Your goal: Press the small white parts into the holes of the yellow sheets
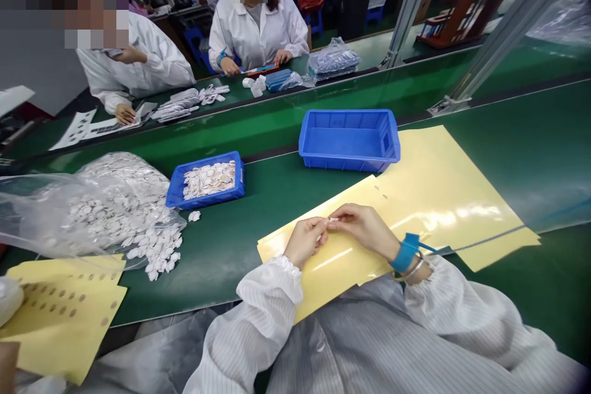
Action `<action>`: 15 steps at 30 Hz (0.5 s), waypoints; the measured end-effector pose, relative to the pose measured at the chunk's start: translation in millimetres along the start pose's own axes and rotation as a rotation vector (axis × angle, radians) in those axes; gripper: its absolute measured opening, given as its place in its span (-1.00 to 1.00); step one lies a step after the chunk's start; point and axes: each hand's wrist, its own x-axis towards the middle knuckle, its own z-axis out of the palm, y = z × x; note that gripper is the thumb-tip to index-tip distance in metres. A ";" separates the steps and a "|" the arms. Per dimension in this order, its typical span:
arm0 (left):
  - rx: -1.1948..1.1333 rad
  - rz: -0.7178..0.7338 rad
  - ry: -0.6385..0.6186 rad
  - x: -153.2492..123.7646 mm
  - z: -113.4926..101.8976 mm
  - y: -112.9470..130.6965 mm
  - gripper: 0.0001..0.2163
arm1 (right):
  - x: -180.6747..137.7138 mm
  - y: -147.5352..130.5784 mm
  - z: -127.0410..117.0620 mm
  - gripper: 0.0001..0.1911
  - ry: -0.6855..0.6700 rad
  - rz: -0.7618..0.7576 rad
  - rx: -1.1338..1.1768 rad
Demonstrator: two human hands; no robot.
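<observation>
My left hand (305,240) and my right hand (364,228) meet over a glossy yellow sheet (429,197) on the green bench. Together their fingertips pinch a tiny white round piece (333,219). A blue strap (406,251) wraps my right wrist. Both arms wear white striped sleeves. A small blue tray (174,192) filled with white round pieces sits to the left. A larger blue bin (349,138) stands beyond the sheet.
A clear plastic bag (92,209) spills several white round pieces at the left. Perforated yellow sheets (60,314) lie at the near left edge. Two people in white coats work across the green conveyor (277,120). Metal posts (503,31) rise at the right.
</observation>
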 end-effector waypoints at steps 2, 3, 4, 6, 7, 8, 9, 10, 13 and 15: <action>0.035 0.076 0.028 -6.3 3.0 3.4 -0.71 | 0.8 -12.4 -1.3 -0.78 0.033 -0.057 -0.047; 0.058 0.120 0.046 -8.6 4.4 6.0 -0.71 | 2.4 -18.2 -1.8 -0.78 0.054 -0.078 -0.059; 0.087 0.164 0.061 -10.0 4.9 9.2 -0.71 | 4.8 -23.2 -2.2 -0.78 0.073 -0.089 -0.063; 0.175 0.252 0.095 -9.2 -0.1 18.6 -0.71 | 9.7 -29.2 -2.9 -0.75 0.115 -0.076 -0.067; 0.246 0.298 0.129 -6.9 -7.2 25.0 -0.70 | 11.1 -30.0 -3.4 -0.73 0.137 -0.061 -0.074; 0.338 0.345 0.182 -3.4 -18.1 32.8 -0.70 | 11.0 -29.5 -4.0 -0.72 0.148 -0.052 -0.096; 0.453 0.387 0.256 1.2 -33.0 41.6 -0.70 | 8.8 -28.0 -4.6 -0.71 0.135 -0.059 -0.140; 0.582 0.431 0.375 6.7 -51.8 51.1 -0.70 | 4.3 -25.7 -5.1 -0.66 0.092 -0.090 -0.208; 1.074 0.450 0.804 25.2 -122.6 78.0 -0.71 | -19.7 -16.6 -3.6 -0.27 -0.155 -0.259 -0.493; 1.299 0.366 0.929 35.9 -170.0 88.4 -0.69 | -38.2 -10.0 0.1 -0.09 -0.294 -0.354 -0.657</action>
